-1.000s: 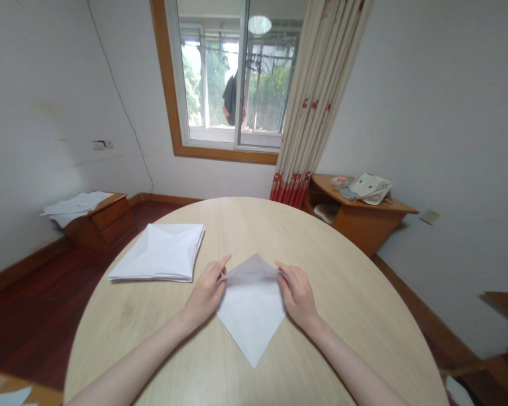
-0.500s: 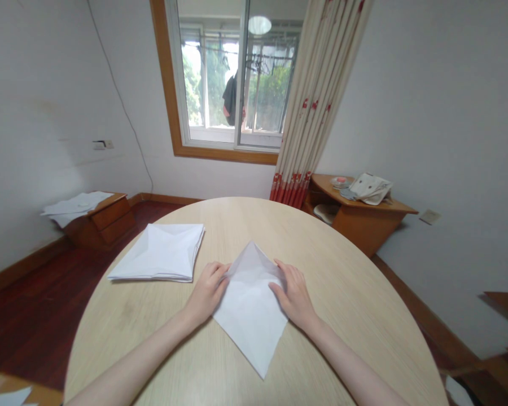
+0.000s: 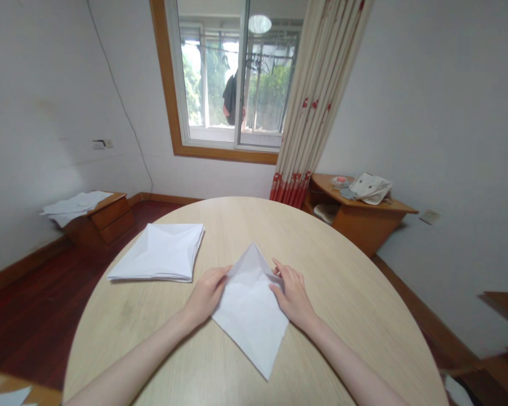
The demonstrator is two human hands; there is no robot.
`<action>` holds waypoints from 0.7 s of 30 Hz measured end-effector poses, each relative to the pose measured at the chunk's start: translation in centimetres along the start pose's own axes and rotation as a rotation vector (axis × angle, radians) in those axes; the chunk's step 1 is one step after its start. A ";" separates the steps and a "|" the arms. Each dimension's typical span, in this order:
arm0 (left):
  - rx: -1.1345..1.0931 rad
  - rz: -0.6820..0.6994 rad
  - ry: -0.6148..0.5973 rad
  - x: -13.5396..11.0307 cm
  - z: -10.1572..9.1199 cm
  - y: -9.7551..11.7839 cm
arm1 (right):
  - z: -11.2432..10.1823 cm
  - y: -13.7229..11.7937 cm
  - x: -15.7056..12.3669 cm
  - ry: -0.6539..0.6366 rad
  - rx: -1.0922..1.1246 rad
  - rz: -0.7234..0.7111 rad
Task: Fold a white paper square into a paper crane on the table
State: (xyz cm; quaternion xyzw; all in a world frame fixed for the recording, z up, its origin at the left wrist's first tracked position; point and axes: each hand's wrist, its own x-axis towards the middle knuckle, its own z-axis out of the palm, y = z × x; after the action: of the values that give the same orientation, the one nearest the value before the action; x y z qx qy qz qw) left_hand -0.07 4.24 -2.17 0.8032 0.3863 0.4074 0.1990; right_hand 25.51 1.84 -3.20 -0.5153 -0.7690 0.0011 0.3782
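A white sheet of folded paper [image 3: 250,316] lies on the round table in front of me, turned like a diamond with one corner pointing toward me. Its far corner rises in a peaked, shaded fold. My left hand [image 3: 208,292] grips the left edge, thumb and fingers pressed together there. At the right edge, my right hand [image 3: 293,294] has its thumb on top of the paper and its fingers curled along the outer side, the index finger a little raised. What the fingertips do under the paper is hidden.
A stack of folded white paper [image 3: 161,254] lies at the left of the wooden table [image 3: 355,316]. Low cabinets stand beyond it: one with papers [image 3: 110,217] at left, one with a cloth bag [image 3: 370,188] at right. A curtain [image 3: 309,113] hangs beside the window.
The near corner of the paper has shifted slightly to the right, and its peak has sharpened a little. My right fingers have moved slightly; the left hand has stayed nearly in place.
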 end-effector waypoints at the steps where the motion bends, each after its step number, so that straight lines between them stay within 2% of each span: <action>1: -0.004 0.001 0.001 0.0 -0.1 0.1 | -0.1 0.0 0.0 0.003 0.008 -0.004; 14: -0.096 0.016 0.028 0.0 -0.6 1.1 | -1.0 -0.4 0.1 0.051 0.140 -0.036; 21: -0.045 -0.049 -0.049 0.0 -0.4 0.9 | -1.0 -0.3 0.0 0.072 0.185 0.017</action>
State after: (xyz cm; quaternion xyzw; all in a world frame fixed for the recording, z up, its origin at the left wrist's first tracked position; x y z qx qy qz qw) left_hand 0.02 3.71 -1.41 0.7985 0.3917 0.3913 0.2364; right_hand 25.89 1.30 -2.41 -0.4843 -0.7472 0.0567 0.4515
